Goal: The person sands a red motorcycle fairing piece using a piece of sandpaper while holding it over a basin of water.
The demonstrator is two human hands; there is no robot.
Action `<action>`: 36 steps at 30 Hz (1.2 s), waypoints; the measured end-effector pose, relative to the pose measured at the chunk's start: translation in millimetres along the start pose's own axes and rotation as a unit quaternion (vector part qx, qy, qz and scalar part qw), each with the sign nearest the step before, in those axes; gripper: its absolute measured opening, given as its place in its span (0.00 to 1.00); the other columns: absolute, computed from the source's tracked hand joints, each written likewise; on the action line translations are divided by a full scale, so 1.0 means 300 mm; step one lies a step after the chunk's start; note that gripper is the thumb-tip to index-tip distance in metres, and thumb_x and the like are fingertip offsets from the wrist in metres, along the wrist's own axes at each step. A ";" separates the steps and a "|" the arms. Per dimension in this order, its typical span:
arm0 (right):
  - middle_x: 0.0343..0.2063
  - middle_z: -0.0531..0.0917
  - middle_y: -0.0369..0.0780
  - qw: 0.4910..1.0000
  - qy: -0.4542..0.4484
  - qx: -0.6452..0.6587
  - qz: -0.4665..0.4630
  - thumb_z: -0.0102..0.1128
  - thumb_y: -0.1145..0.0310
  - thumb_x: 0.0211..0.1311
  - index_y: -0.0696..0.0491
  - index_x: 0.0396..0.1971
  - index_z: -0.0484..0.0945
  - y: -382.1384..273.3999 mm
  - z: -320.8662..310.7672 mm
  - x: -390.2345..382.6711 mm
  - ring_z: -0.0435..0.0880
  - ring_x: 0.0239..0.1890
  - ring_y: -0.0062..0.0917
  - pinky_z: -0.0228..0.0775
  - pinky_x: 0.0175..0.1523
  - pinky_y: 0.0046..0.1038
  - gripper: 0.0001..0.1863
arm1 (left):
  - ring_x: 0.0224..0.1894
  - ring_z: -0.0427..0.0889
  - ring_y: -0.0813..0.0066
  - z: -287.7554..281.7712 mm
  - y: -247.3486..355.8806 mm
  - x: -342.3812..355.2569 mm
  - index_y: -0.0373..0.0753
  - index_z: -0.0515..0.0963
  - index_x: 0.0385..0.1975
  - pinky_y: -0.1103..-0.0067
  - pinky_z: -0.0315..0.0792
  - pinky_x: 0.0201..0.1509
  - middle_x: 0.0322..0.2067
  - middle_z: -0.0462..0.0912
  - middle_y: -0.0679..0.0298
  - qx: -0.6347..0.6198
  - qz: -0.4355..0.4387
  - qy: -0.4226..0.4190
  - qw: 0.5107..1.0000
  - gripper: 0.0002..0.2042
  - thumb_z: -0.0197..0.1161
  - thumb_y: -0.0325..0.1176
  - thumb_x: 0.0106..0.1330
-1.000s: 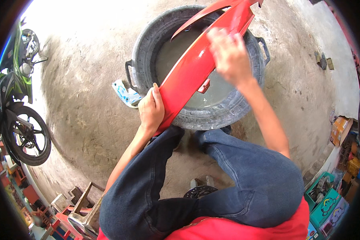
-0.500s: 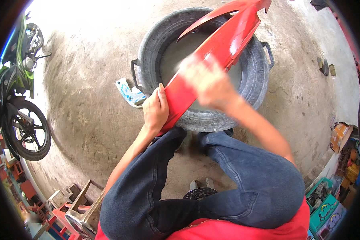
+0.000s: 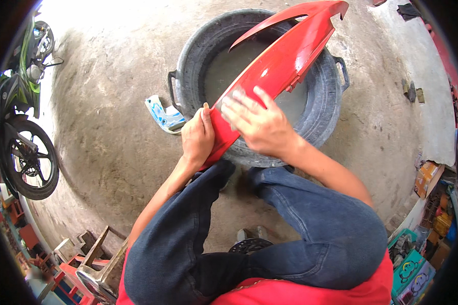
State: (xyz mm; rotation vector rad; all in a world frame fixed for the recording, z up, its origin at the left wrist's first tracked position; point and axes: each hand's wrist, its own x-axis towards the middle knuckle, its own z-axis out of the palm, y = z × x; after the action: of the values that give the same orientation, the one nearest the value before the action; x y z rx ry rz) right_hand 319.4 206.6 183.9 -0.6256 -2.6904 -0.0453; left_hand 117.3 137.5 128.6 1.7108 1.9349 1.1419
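Observation:
A long glossy red body panel (image 3: 270, 66), with a thin curved prong at its upper end, lies diagonally over a dark round tub (image 3: 323, 119) of cloudy water. My left hand (image 3: 198, 137) grips the panel's lower end, thumb up along its left edge. My right hand (image 3: 259, 122) rests on the panel just right of it, fingers extended and apart; under their blurred tips is a greyish patch I cannot make out. A blue-and-white curved piece (image 3: 164, 114) sits on the floor beside the tub's left handle.
The concrete floor (image 3: 107, 127) surrounds the tub. A motorbike (image 3: 28, 155) stands at the left. A worn wooden frame (image 3: 99, 254) and red plastic items are at lower left, boxes (image 3: 427, 178) and teal crates (image 3: 408, 269) at lower right. My bent legs are below the tub.
My right hand has swept from the panel's upper part down and left toward my left hand. My left hand keeps its grip, shifted slightly right with the panel.

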 end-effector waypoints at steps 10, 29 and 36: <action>0.66 0.81 0.40 0.974 0.024 -0.150 0.166 0.52 0.62 0.74 0.48 0.64 0.80 0.199 -0.016 -0.012 0.79 0.69 0.34 0.61 0.73 0.58 0.22 | 0.31 0.84 0.41 -0.027 0.000 0.002 0.33 0.81 0.42 0.57 0.75 0.34 0.27 0.83 0.44 0.017 -0.035 -0.044 0.998 0.17 0.47 0.37 0.84; 0.64 0.83 0.38 0.994 0.002 -0.014 0.107 0.53 0.62 0.74 0.46 0.64 0.81 0.119 -0.078 -0.168 0.78 0.70 0.31 0.58 0.76 0.54 0.22 | 0.31 0.84 0.41 -0.017 0.015 0.007 0.32 0.81 0.41 0.57 0.75 0.34 0.28 0.83 0.44 0.027 -0.028 -0.034 0.999 0.17 0.47 0.36 0.84; 0.64 0.83 0.39 0.995 -0.008 -0.063 0.076 0.55 0.62 0.72 0.46 0.63 0.81 0.036 -0.035 -0.172 0.78 0.70 0.31 0.57 0.77 0.53 0.22 | 0.30 0.83 0.40 -0.012 0.013 0.005 0.31 0.81 0.43 0.56 0.74 0.32 0.28 0.83 0.43 0.038 -0.048 -0.054 0.997 0.18 0.46 0.37 0.84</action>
State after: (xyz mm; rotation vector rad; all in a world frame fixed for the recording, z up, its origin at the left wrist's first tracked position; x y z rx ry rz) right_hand 370.7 193.6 174.2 -0.8723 -2.6616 -0.1717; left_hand 117.1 137.4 134.3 1.6608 1.9950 0.9335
